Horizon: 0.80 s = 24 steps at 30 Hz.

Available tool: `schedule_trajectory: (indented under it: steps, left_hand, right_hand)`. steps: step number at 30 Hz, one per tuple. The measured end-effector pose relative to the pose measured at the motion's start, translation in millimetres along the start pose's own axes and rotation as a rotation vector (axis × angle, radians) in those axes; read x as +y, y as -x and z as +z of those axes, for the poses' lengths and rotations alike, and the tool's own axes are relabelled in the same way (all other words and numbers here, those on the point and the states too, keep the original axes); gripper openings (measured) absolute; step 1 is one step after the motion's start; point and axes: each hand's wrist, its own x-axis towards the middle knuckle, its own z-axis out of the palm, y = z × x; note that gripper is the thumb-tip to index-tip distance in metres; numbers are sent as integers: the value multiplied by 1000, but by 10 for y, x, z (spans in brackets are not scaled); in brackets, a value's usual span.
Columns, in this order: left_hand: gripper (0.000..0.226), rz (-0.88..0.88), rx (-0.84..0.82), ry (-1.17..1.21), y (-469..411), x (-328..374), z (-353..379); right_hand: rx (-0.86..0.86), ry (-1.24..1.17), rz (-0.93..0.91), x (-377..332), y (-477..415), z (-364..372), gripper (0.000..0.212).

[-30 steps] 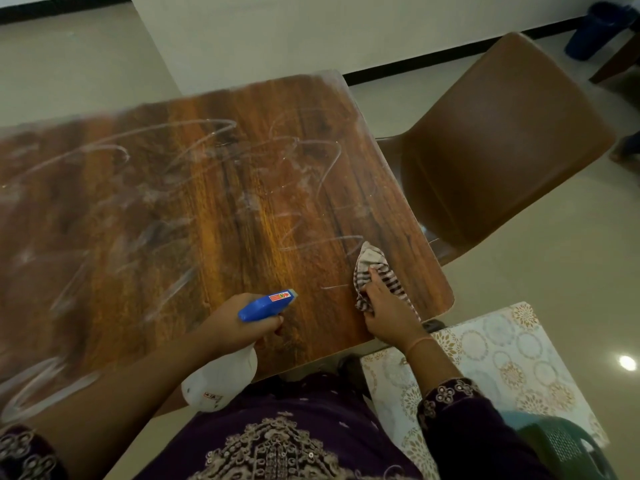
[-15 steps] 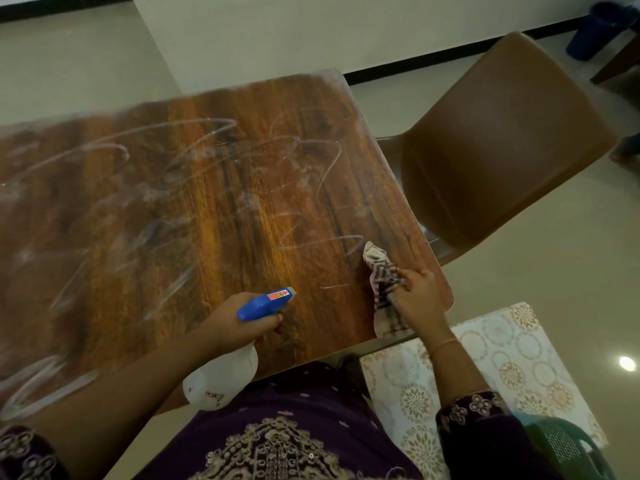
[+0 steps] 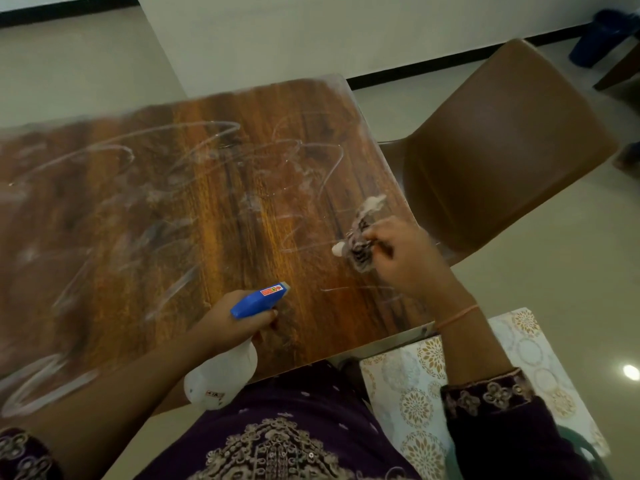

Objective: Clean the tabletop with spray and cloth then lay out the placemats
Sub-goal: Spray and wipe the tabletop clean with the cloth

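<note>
So the right hand (image 3: pixel 405 258) had the small crumpled striped cloth (image 3: pixel 360 244) bunched up in curled fingers. It was down on the brown wood-grain tabletop (image 3: pixel 214 209) near its right edge, just by the brown plastic chair (image 3: pixel 502 150). It was blurry, so I couldn't tell exactly how each finger sat, only that they were wrapped on the cloth. The left hand (image 3: pixel 228 323) was closed round the neck of the white plastic spray bottle with the blue trigger head (image 3: pixel 221 375). The bottle's body hung past the near edge and the nozzle pointed across the table.

The top was covered in whitish loopy streaks nearly everywhere, so I'd say the wiping was nowhere near finished. My take on doing it well:

- Open the cloth out flatter so more of it touches.
- Press evenly.
- Go in straight overlapping passes from the far side toward the body. Scribbles just push the film around.
- Probably skip more spray, since plenty was on there.

The pale placemats with round gold patterns (image 3: pixel 415 393) lay off the table, low at the right. They're best left there till the top's dry.
</note>
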Motion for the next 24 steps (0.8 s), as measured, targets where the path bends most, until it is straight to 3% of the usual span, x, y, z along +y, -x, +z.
schedule_trajectory:
  steps: [3,7,9,12,14,18,21,24]
  left_hand:
    - [47,6,48,-10,18,-35,-34]
    - [49,-15,85,-47,44,-53,-72]
    - [52,-13,87,-51,52,-56,-81]
    - [52,-18,86,-42,49,-71,-92]
    - [51,-24,73,-48,45,-73,-85]
    - [54,-26,80,-51,40,-46,-37]
    - [51,-37,100,-32,33,-31,-15]
    - [51,-35,99,-41,36,-25,-22]
  right_hand:
    - [-253,165,-95,-36,105,530,34]
    - [-669,142,59,108,400,1223,38]
    - [-603,41,139,203,472,1330,35]
    - [-247,-31,235,325,421,1313,29]
    - [-129,-52,302,428,315,1276,33]
    - [-224,-4,252,447,43,1341,45]
    - [-341,220,210,359,-49,1447,37]
    - [-277,246,228,352,-56,1496,31]
